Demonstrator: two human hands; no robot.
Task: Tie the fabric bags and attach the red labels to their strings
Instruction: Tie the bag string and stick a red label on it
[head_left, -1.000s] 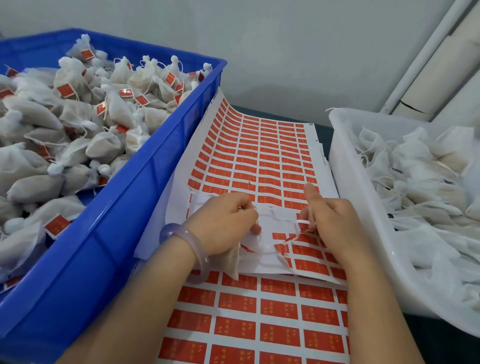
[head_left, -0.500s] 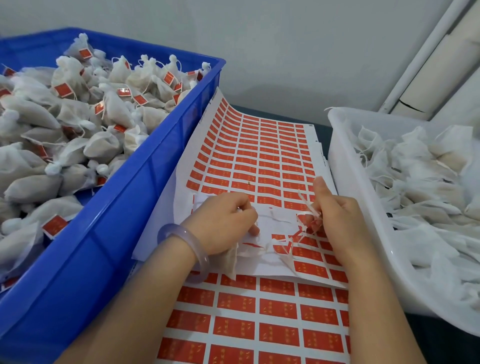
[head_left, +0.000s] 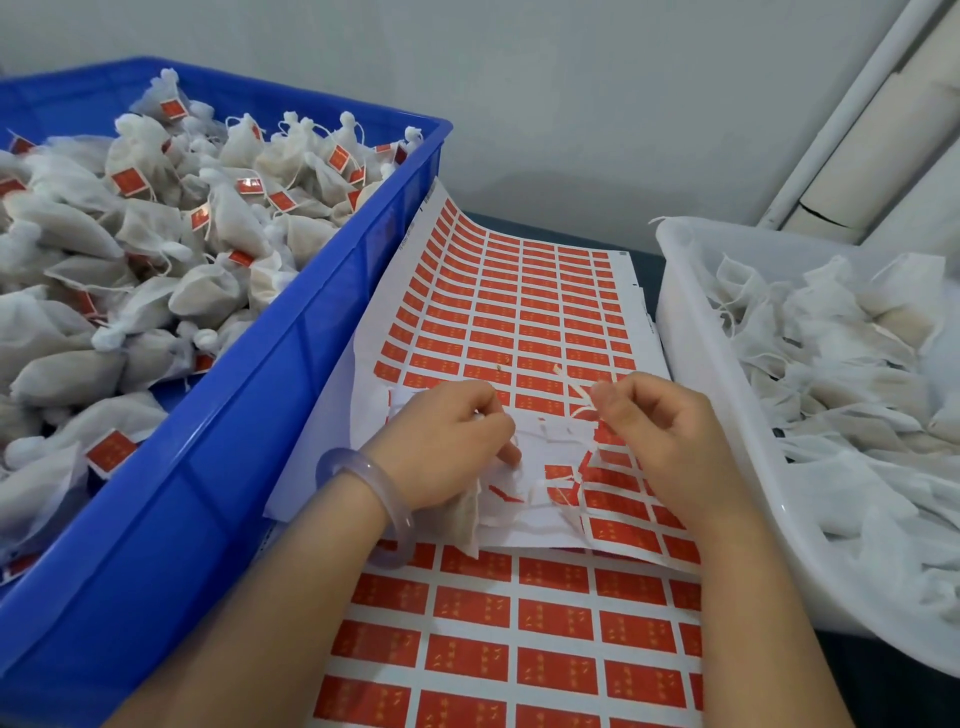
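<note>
Wall (head_left: 571, 104); two crates (head_left: 291, 364) (head_left: 691, 332), two sheets (head_left: 519, 312) (head_left: 467, 649), both hands (head_left: 447, 447) (head_left: 670, 431) holding one bag (head_left: 465, 514).

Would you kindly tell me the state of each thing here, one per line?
blue crate: heaped with tied, labelled bags.
white tub: holds unlabelled bags.
upper label sheet: partly peeled near the hands.
left hand: grips a fabric bag.
right hand: pinches the bag's string.

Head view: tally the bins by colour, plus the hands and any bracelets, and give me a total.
Blue bin: 1
White bin: 1
Hands: 2, left hand holding a fabric bag, right hand pinching its string
Bracelet: 1
Total: 5
</note>
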